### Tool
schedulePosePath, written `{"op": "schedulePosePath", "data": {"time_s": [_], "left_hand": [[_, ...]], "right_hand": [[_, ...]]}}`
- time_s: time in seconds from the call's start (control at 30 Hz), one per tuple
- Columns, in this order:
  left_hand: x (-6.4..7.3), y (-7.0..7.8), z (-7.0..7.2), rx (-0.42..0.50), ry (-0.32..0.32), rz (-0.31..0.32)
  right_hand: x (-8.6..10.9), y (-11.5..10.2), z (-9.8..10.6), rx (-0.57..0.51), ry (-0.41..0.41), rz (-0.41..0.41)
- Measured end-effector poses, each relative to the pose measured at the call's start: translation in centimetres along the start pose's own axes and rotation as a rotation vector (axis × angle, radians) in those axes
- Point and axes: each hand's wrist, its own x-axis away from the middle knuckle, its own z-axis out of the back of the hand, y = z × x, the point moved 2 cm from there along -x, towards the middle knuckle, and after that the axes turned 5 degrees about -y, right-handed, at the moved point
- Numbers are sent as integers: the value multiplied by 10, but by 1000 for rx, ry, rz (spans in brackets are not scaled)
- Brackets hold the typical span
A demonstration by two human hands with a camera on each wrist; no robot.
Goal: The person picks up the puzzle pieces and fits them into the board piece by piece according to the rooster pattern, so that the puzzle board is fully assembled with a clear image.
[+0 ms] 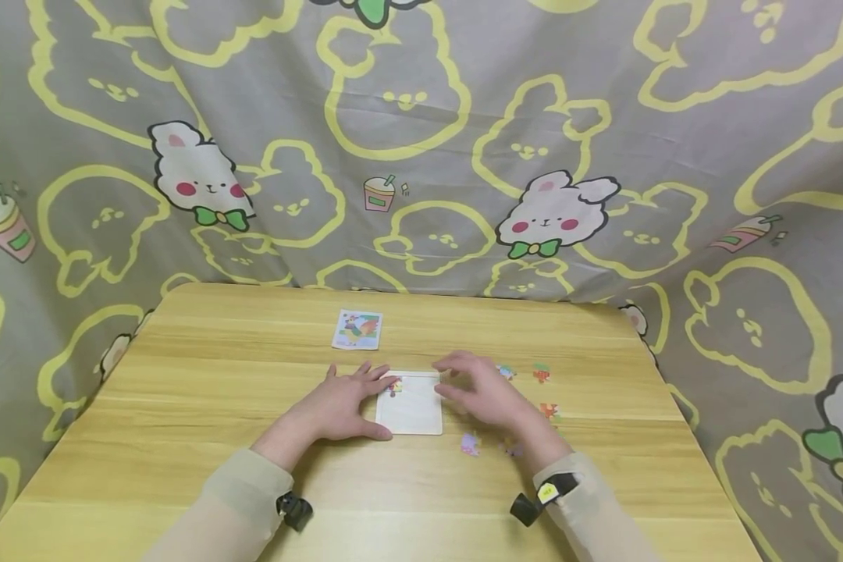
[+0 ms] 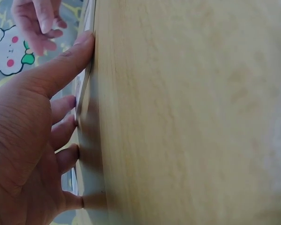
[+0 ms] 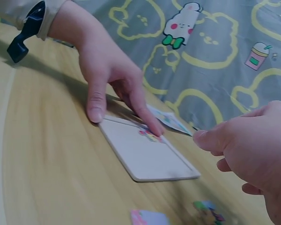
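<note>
See patterned curtain (image 1: 421, 117) beyond both hands, wooden table (image 1: 183, 437) under them. Find left hand (image 1: 347, 402) splayed along left side of white tray (image 1: 417, 414), fingers and thumb spread wide, thumb by near corner; touches, wraps round nothing. Find right hand (image 1: 485, 389) just over tray's right edge, thumb and index a little apart, other fingers loosely bent; can't make out anything held. Note tray lying flat between both hands; looks thin, light, stiff, likely to slide on smooth tabletop, so brace by left rim. Spot picture card (image 1: 357, 329) beyond left fingertips, clear of both hands; probably flimsy. For loose pieces, look round right hand: teal piece (image 1: 507, 372) just beyond knuckles, red-green piece (image 1: 542, 374) farther right, orange piece (image 1: 549, 410) right of forearm, purple piece (image 1: 471, 444) and dark piece (image 1: 511, 446) on near side of wrist. Expect light, fairly stiff card, tabs easy to bend; pinch by opposite edges, not by tabs. Last, see placed piece (image 1: 394, 385) on tray under or against left index tip, near far edge; can't tell if pressed. Would shift easily if nudged, so press flat from above.
</note>
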Motion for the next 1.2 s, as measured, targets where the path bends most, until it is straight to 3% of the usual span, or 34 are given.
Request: {"op": "schedulePosePath", "data": {"time_s": [0.23, 0.57, 0.77, 1.1, 1.2], "left_hand": [[1, 1, 1, 3, 6, -10], [0, 2, 1, 6, 2, -8], [1, 1, 1, 3, 4, -6], [0, 1, -1, 1, 3, -6], [2, 0, 0, 9, 6, -9]], "right_hand": [[13, 9, 18, -33, 22, -37], [40, 34, 39, -39, 78, -17], [44, 46, 48, -17, 116, -2], [50, 71, 55, -38, 125, -76], [49, 79, 54, 0, 113, -100]]}}
